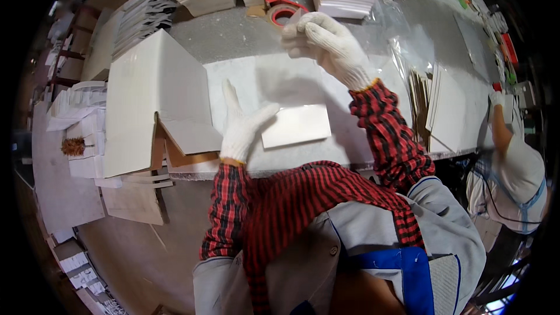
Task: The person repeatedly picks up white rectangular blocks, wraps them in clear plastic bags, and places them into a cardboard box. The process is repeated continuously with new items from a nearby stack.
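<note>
The left hand [242, 125] lay open, fingertips pinning a small white card [296, 125] flat on the surface [245, 35], while the right hand [324, 41] pinched a strip from the red tape roll [283, 14]. With so light a hold, the card could have slid, or the strip might have curled and stuck to the glove.

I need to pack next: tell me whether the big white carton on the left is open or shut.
Open. The white carton lies on the table with its end flaps folded outward, brown inside showing. Whether anything is inside, cannot tell.
</note>
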The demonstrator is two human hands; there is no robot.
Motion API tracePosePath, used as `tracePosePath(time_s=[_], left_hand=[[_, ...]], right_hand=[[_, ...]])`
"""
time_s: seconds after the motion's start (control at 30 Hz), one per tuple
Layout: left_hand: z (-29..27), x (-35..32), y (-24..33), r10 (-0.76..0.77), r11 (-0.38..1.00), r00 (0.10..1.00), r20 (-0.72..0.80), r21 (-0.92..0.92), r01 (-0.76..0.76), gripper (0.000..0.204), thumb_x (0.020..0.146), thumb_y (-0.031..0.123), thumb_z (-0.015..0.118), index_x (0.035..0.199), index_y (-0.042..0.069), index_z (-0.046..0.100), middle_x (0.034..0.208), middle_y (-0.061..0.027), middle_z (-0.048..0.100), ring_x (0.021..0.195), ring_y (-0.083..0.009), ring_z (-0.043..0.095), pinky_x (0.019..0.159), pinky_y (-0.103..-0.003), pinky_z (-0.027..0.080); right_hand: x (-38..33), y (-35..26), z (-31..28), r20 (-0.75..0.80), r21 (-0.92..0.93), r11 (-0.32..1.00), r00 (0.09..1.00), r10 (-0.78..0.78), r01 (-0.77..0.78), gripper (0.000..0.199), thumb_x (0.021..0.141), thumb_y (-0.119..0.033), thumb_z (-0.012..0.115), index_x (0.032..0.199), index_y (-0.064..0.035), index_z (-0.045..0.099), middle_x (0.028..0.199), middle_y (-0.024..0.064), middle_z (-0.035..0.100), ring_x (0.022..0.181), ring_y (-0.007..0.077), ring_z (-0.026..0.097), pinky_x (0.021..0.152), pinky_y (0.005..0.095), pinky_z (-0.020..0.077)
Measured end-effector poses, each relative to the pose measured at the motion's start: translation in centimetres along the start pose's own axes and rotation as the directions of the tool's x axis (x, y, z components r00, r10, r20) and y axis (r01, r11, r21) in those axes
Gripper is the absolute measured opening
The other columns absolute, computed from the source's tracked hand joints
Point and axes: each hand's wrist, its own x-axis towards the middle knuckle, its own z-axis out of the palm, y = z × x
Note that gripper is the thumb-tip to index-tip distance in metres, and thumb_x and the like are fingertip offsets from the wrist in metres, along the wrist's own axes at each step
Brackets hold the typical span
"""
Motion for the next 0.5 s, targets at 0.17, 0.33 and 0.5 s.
tracePosePath(time_s=[0.17, 0.33, 0.5], left_hand=[[-0.6, -1.0, 3.8, 0.018, 0.945, 0.96, 0.279, -0.319, 0.074, 0.086, 0.086, 0.003, 0.074, 0.161, 0.007, 0.035, 0.131, -0.0177, 0.064, 0.111, -0.0182, 0.066, 0.088, -0.03, 0.059], [-3.5, -8.3, 2.8, 0.207, 0.931, 0.923, 0.325, 0.225, -0.288, 0.043, 0.084, -0.007, 0.063, 0.122, 0.011, 0.074, 0.092, -0.0076, 0.074, 0.091, -0.0168, 0.069, 0.081, -0.031, 0.057], [-3.9, -9.7, -0.3, 0.328, 0.569, 0.776, 0.539, 0.543, -0.618, 0.042, 0.077, -0.007, 0.061, 0.114, 0.009, 0.074, 0.097, -0.0143, 0.072, 0.09, -0.0344, 0.067, 0.08, -0.042, 0.055]], right_hand=[[-10.7, -4.8, 4.5, -0.001, -0.347, 0.916, 0.977, 0.215, -0.202, 0.021, 0.1, -0.013, 0.064, 0.115, 0.0017, 0.067, 0.11, 0.0098, 0.072, 0.105, 0.0156, 0.068, 0.092, 0.0309, 0.0544], [-18.8, 0.6, 4.1, 0.101, -0.433, 0.824, 0.889, 0.447, -0.365, 0.022, 0.105, -0.015, 0.058, 0.12, -0.0022, 0.068, 0.115, 0.0068, 0.071, 0.112, 0.0155, 0.065, 0.099, 0.0336, 0.0515], [-21.5, 9.2, 1.6, 0.105, -0.79, 0.593, 0.918, 0.382, -0.157, 0.02, 0.105, -0.022, 0.057, 0.114, -0.0079, 0.069, 0.104, 0.0125, 0.071, 0.096, 0.0259, 0.07, 0.086, 0.0353, 0.0548]])
